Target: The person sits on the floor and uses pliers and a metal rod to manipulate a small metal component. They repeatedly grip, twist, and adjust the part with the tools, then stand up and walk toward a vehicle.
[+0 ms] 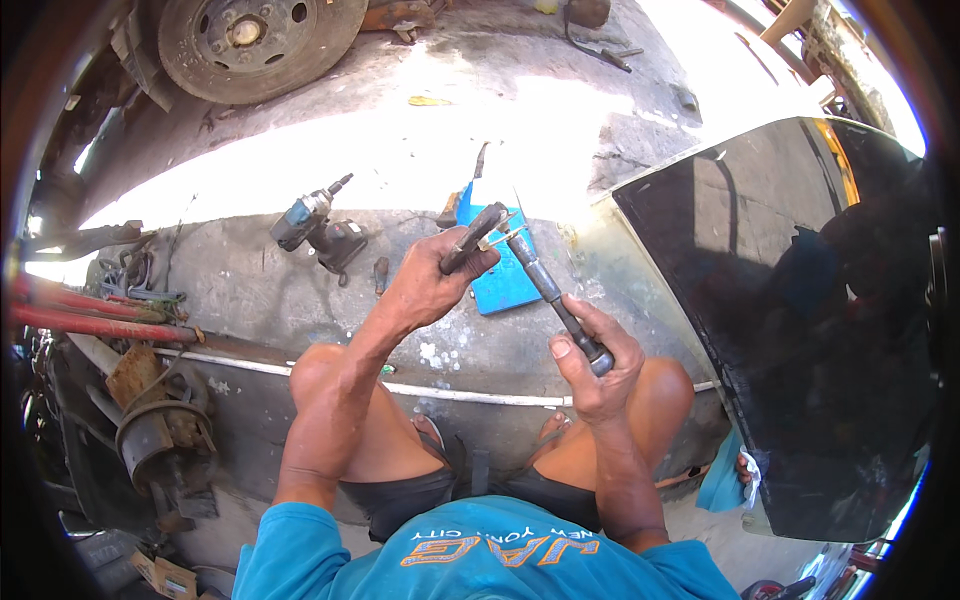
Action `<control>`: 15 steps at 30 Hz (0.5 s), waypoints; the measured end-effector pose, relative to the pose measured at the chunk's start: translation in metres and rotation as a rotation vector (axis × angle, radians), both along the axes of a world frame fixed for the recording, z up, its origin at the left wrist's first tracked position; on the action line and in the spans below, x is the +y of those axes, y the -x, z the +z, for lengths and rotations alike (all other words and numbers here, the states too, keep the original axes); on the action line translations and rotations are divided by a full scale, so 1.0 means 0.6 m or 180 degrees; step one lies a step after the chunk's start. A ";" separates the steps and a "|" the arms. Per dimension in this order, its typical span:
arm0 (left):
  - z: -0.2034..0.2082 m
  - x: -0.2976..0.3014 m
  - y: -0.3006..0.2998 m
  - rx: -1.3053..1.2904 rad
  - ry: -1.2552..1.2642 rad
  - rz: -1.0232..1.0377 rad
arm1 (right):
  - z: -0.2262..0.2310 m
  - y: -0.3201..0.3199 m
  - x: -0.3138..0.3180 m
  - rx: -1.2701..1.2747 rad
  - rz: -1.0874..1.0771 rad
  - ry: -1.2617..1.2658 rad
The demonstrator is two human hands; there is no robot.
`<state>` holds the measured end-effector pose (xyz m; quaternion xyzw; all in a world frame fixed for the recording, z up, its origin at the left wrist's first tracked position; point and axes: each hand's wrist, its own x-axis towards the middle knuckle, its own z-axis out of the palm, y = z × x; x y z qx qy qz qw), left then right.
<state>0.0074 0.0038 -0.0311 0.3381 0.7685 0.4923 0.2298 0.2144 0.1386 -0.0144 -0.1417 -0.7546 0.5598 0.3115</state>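
Speaker A: Recorded what first, by size?

Speaker B: Recorded the grey concrete floor (pixel 230 290), sunlit toward the top. Recorded next a dark glossy panel (pixel 800 340) at the right, set at a slant, with reflections across its surface. Identified after that a worn wheel (pixel 215 68) at the upper left.

Speaker A: Listed what lower on that side?

Speaker B: Listed red bars (pixel 95 317) extending inward from the left rim, then, below, a rusty drum-shaped part (pixel 165 440).

Speaker A: Found what nearer the work?

Speaker B: Found a blue-and-black drill (pixel 298 222) lying to the left of the hands, bit directed up and to the right. Found also a flat blue piece (pixel 507 291) on the floor, partly hidden behind the held parts.

Speaker A: Checked each hand?

Speaker B: Checked both. Found the left hand (pixel 432 277) wrapped around a dark bar (pixel 470 243). Found the right hand (pixel 608 388) pinching a long grey-and-black tool (pixel 540 275) near its rounded lower end, between thumb and fingers.

Speaker A: Located those parts where?

Speaker B: Located both raised off the floor, upper ends close together. Saw a slim pale metal piece (pixel 498 240) between those ends; could not tell its point of attachment.
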 end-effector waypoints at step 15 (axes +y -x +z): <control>0.015 -0.030 0.042 0.0702 -0.0886 -0.0734 | -0.023 -0.005 -0.022 -0.0138 0.1211 0.1331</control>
